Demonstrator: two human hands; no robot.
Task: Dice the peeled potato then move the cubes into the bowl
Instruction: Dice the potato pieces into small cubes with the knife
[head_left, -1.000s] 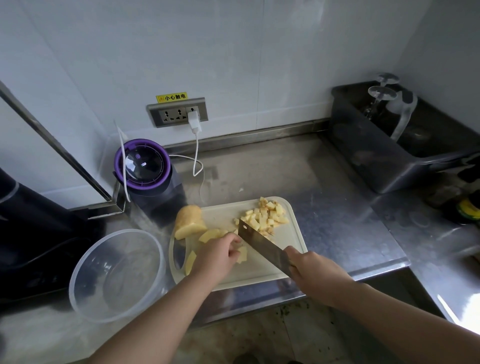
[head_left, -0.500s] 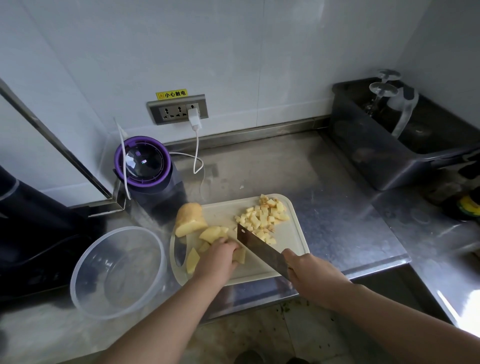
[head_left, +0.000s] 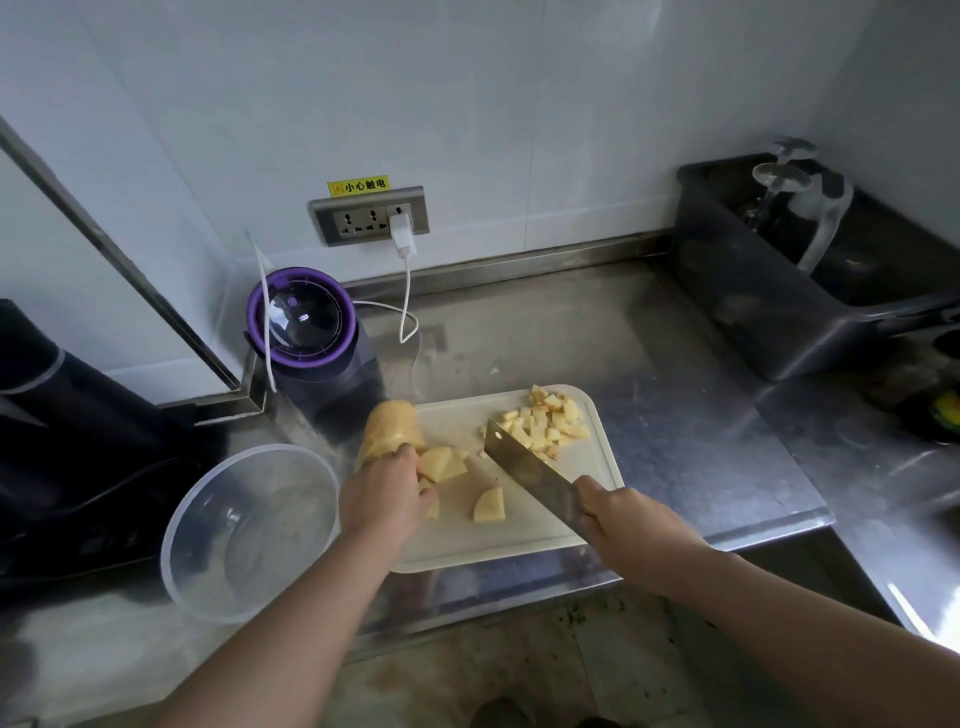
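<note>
The left hand (head_left: 384, 493) has shifted to fresh potato slices (head_left: 441, 463), fingers curled on them; the right hand (head_left: 634, 530) clamps the knife (head_left: 530, 467): dicing continues.

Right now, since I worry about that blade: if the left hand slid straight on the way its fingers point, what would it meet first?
The left hand would press straight into the potato slices its fingers curl on; the knife blade lies beyond them, though depth is unclear.

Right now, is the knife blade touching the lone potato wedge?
Apart. Head view shows bare cutting board between knife blade and lone potato wedge.
</note>
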